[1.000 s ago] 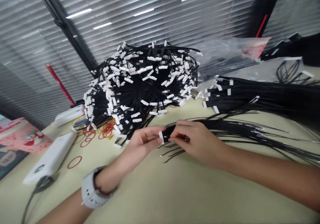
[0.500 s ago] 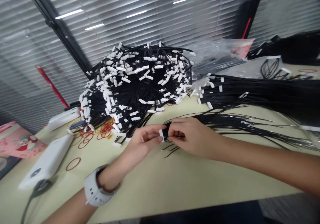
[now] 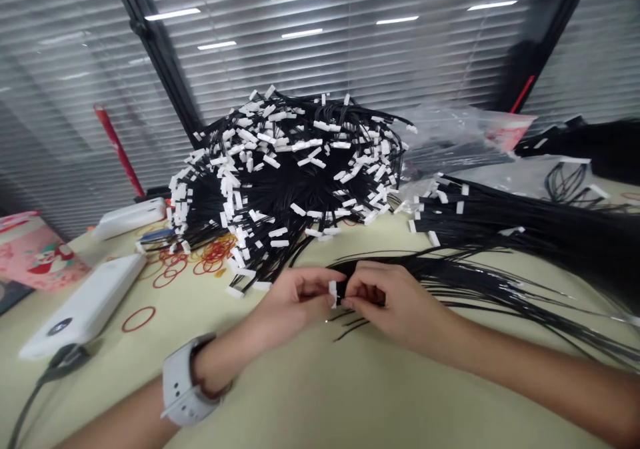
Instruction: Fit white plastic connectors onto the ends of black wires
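Between finger and thumb, my left hand [image 3: 295,302] pinches a small white connector [image 3: 333,293]. Black wires run out of the connector's right side, and my right hand [image 3: 387,299] grips them close behind it with curled fingers. Under and behind my right hand lies a loose bundle of black wires [image 3: 480,282] stretching to the right, some with bare shiny ends. A few thin wire ends [image 3: 347,329] poke out below my fingertips. A grey watch strap sits on my left wrist.
A large heap of black cables with white connectors [image 3: 295,169] stands behind my hands. More cables [image 3: 500,212] lie at the right beside plastic bags [image 3: 450,135]. At left are rubber bands [image 3: 215,254], a white power bank [image 3: 83,305] with a cord, and a pink cup [image 3: 40,252].
The view has shifted, so the scene sits lower and the heap farther right. Both hands keep hold of the connector and its wires, with only slight finger movement.
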The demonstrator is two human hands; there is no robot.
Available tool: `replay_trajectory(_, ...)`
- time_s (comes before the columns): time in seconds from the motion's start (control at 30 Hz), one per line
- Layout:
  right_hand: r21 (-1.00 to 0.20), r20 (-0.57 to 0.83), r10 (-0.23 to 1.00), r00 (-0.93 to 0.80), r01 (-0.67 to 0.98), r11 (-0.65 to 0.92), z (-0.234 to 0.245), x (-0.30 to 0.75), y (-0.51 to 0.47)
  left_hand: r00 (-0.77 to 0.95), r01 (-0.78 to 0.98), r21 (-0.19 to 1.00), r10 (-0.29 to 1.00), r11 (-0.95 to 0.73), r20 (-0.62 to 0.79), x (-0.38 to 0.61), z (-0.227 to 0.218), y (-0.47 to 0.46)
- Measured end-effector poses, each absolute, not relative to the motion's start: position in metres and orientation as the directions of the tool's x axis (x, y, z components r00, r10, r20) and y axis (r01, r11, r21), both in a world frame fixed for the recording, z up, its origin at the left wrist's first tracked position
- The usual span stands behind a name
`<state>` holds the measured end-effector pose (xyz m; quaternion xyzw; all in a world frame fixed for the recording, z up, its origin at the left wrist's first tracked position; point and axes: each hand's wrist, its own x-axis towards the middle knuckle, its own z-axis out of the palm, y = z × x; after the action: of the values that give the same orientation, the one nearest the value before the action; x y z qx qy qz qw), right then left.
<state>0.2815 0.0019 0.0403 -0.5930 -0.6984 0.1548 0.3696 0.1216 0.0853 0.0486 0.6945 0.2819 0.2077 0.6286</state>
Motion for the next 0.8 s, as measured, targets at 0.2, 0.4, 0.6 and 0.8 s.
replay_trajectory(0.2, -0.673, 0.397, 0.918, -0.002, 0.679, 0.292, 0.034, 0.278, 0.004, 0.738, 0.167, 0.984, 0.669, -0.055, -0.088, 0.121, 0.046, 0.083)
replay_trajectory(0.4, -0.631, 0.471, 0.882, -0.016, 0.692, 0.35, 0.029, 0.278, 0.003, 0.762, 0.205, 0.961, 0.647, -0.186, -0.037, 0.121, 0.051, 0.08)
replay_trajectory(0.6, -0.574, 0.513, 0.857, -0.048, 0.723, 0.384, 0.028, 0.278, 0.001, 0.766, 0.234, 0.914, 0.641, -0.33, 0.036, 0.121, 0.05, 0.079)
replay_trajectory(0.8, -0.456, 0.596, 0.796, -0.106, 0.772, 0.444, 0.018, 0.275, 0.002, 0.791, 0.248, 0.823, 0.597, -0.51, 0.132, 0.12, 0.046, 0.079)
